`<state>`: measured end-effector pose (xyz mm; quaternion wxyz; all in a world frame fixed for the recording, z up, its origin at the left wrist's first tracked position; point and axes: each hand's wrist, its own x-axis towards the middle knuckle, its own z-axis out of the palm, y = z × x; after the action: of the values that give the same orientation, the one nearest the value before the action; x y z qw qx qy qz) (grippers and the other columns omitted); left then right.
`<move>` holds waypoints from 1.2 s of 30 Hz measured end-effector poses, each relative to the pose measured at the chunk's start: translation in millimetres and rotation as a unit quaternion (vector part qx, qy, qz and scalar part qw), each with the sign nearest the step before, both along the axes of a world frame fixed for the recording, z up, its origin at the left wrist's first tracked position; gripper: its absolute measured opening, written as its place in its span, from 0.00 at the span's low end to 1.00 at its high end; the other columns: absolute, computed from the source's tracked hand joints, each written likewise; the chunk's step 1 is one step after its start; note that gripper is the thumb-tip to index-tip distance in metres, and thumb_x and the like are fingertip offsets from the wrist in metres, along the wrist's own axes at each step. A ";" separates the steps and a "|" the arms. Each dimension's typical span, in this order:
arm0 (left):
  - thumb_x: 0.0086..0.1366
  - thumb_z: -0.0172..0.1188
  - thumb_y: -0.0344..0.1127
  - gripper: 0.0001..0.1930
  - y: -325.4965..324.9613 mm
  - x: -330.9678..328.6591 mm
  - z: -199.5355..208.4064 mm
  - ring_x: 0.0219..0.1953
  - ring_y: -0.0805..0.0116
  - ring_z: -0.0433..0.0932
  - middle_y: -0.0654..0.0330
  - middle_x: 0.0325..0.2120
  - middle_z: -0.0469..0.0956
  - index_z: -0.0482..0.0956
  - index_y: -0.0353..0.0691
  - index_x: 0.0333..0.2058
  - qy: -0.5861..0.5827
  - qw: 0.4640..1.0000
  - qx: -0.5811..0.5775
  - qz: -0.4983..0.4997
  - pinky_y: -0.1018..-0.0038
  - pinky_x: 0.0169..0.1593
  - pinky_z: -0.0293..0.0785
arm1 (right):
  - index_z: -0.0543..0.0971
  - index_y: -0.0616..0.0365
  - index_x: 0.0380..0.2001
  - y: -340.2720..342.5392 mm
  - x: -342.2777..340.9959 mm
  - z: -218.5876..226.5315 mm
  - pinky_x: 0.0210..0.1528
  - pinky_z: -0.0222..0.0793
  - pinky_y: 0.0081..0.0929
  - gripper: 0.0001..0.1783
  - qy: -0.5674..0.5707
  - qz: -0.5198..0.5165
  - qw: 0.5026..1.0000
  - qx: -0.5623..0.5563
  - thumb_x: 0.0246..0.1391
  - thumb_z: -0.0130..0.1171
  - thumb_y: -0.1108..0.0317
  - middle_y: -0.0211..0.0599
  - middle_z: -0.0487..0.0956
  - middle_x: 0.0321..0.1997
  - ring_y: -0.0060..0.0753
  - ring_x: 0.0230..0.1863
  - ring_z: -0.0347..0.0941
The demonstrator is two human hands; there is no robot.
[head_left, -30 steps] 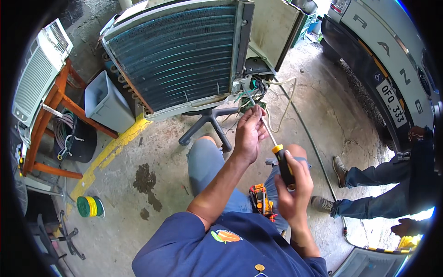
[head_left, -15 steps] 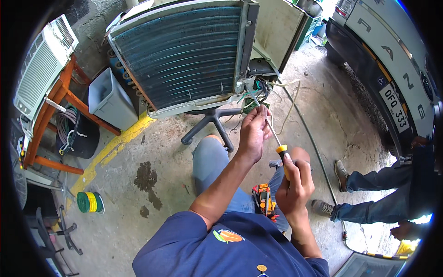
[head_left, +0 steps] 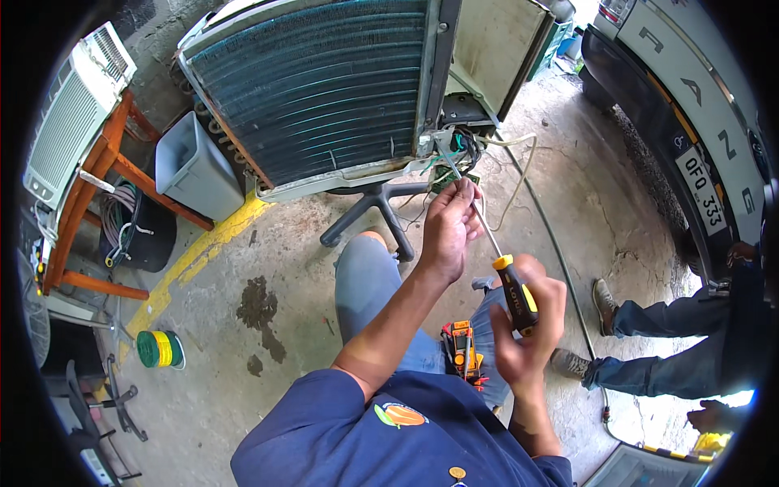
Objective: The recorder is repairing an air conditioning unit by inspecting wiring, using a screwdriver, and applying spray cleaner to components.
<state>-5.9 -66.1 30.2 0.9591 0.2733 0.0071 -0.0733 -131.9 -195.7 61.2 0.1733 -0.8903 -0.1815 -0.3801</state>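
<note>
A yellow-and-black screwdriver point(head_left: 518, 296) slants between my hands, its shaft pointing up toward the opened air conditioner unit point(head_left: 312, 97). My left hand point(head_left: 451, 227) pinches the metal shaft between thumb and fingers. Around the handle, my right hand point(head_left: 537, 341) has a loose grip, with the thumb lowered off it. The shaft's far end reaches the unit's lower right corner beside loose dark and green wires point(head_left: 464, 148); whether the tip touches a screw cannot be made out. A green circuit board point(head_left: 443, 177) hangs there, partly behind my left hand. An orange multimeter point(head_left: 464, 351) rests by my thigh.
The unit sits on a black star-shaped chair base point(head_left: 375, 213). Left are a grey bin point(head_left: 199, 174), a wooden stand point(head_left: 89, 187) and a green-yellow spool point(head_left: 160, 349). A hose point(head_left: 560, 252) crosses the floor at right, near another person's legs point(head_left: 665, 349) and a parked vehicle point(head_left: 690, 89).
My right hand has loosened and shifted its fingers on the handle, uncovering more of it. The left hand keeps its pinch on the shaft. The view has shifted slightly.
</note>
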 end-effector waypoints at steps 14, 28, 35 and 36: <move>0.79 0.53 0.43 0.12 5.6 23.6 -7.2 0.17 0.85 0.51 0.75 0.17 0.58 0.79 0.41 0.42 0.031 0.996 -0.089 -0.010 0.84 0.22 0.51 | 0.83 0.64 0.49 0.7 11.3 13.8 0.23 0.61 0.20 0.20 0.063 0.010 0.971 0.230 0.50 0.57 0.79 0.43 0.78 0.37 0.29 0.25 0.69; 0.72 0.61 0.38 0.08 -5.1 81.8 -18.9 0.15 0.86 0.48 0.75 0.17 0.60 0.83 0.41 0.39 0.095 0.950 -0.293 0.056 0.83 0.18 0.41 | 0.82 0.58 0.53 -2.4 -2.6 -0.9 0.40 0.70 0.30 0.30 0.195 -0.090 0.937 0.276 0.43 0.57 0.87 0.40 0.78 0.43 0.37 0.39 0.73; 0.72 0.60 0.39 0.08 6.1 89.1 -24.5 0.15 0.85 0.46 0.76 0.16 0.61 0.83 0.42 0.38 0.065 0.956 -0.281 0.059 0.83 0.18 0.40 | 0.83 0.59 0.53 4.6 1.7 7.8 0.39 0.70 0.32 0.28 0.071 -0.001 0.990 0.120 0.45 0.57 0.85 0.42 0.78 0.42 0.38 0.37 0.73; 0.72 0.60 0.39 0.08 6.2 88.8 -26.0 0.15 0.85 0.46 0.76 0.16 0.61 0.83 0.42 0.38 0.061 0.957 -0.279 0.058 0.83 0.19 0.40 | 0.83 0.59 0.53 10.1 -0.8 8.3 0.39 0.71 0.32 0.28 0.090 -0.025 0.981 0.168 0.46 0.58 0.85 0.42 0.78 0.42 0.38 0.37 0.73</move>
<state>83.0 -59.8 4.2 0.9975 -0.0106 0.0608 -0.0336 -132.6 -185.7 69.5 0.3264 -0.8834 -0.0762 -0.3275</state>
